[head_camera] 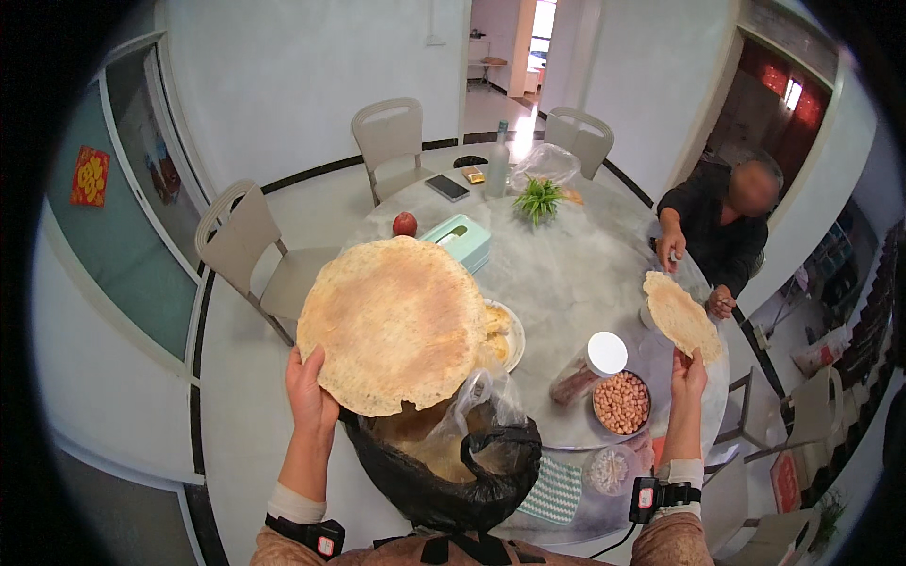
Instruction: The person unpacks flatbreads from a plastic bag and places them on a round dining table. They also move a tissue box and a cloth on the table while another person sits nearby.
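Observation:
A large round flatbread [393, 322] is gripped at its lower left edge by my left hand [311, 389]. My right hand [688, 375] pinches the lower edge of a smaller, uneven piece of flatbread [679, 315] over the right side of the table. Between my arms, close to my body, a black plastic bag [439, 488] stands open with a clear bag [488, 403] and more flatbread-coloured food inside. Behind the large flatbread, partly covered, is a plate [519, 339] of yellowish food pieces. A lidded jar [584, 368] and a bowl of peanuts [621, 403] are left of my right forearm.
On the round marble-look table [566, 276] are a mint tissue box [460, 240], red apple [405, 224], phone [447, 187], bottle [498, 166] and green plant [539, 200]. A person [722, 219] sits at the right. A checked cloth [555, 488] lies near me. Chairs [389, 141] surround the table.

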Tool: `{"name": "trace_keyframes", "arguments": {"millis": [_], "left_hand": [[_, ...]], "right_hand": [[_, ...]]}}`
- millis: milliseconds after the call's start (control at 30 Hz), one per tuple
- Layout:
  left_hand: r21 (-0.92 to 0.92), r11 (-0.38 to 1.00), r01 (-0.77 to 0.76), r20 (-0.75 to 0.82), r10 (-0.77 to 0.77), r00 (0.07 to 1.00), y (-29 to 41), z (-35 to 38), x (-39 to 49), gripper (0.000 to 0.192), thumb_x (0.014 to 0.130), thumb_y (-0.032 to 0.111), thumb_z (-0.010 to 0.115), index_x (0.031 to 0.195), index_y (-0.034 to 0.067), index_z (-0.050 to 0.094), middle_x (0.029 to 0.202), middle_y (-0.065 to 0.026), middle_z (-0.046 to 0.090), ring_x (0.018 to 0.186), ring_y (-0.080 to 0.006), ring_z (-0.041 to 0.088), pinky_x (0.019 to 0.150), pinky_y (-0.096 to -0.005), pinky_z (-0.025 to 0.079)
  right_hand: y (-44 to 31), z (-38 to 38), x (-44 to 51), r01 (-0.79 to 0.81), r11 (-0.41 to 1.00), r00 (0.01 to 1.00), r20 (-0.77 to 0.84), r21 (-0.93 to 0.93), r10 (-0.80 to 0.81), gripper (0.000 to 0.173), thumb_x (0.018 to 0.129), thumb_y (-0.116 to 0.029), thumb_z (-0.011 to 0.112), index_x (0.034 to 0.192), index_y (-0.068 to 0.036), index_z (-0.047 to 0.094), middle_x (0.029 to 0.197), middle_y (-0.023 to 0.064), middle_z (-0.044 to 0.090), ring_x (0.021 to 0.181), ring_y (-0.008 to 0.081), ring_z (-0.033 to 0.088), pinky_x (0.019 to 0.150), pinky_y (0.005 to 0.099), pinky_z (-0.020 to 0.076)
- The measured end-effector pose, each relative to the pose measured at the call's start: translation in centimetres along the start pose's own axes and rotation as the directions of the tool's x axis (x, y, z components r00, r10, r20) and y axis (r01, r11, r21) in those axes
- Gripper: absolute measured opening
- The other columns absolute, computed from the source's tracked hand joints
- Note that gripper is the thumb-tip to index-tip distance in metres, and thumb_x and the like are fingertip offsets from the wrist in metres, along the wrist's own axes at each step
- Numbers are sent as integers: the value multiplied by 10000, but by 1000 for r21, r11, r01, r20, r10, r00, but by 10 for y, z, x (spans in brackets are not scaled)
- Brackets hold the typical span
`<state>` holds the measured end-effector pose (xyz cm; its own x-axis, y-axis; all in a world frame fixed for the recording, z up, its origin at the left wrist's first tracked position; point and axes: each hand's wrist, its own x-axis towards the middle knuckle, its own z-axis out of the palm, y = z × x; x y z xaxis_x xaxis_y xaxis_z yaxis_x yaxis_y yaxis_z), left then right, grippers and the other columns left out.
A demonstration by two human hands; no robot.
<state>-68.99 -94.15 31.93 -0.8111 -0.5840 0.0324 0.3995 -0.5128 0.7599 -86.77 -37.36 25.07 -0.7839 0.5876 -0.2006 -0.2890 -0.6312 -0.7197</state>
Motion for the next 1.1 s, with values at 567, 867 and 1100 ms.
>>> {"name": "trace_keyframes", "arguments": {"millis": [567,867,1100], "left_hand": [[-81,997,22,-88,-29,996,70,-59,-93,375,795,68,581,1111,-22,403,1057,-104,510,957,-174,521,839,-310,433],[-56,998,7,-79,-11,997,79,-63,-104,367,799,73,576,1109,-17,403,1046,-91,513,944,-152,520,829,-294,430],[-66,994,90,-37,-92,995,79,-67,-101,374,795,64,583,1110,-12,397,1024,-85,518,926,-147,521,822,-294,434]], "right_hand": [[-27,-34,-19,530,585,837,490,-614,-245,231,870,-102,471,1081,-11,493,930,121,558,809,204,538,708,290,460],[-47,42,-100,140,929,967,249,-343,-54,120,838,-146,514,929,-69,532,760,90,535,650,207,481,586,320,418],[-79,12,-113,34,939,931,353,-341,95,177,864,-228,496,831,-57,527,698,50,554,579,168,504,515,290,433]]}}
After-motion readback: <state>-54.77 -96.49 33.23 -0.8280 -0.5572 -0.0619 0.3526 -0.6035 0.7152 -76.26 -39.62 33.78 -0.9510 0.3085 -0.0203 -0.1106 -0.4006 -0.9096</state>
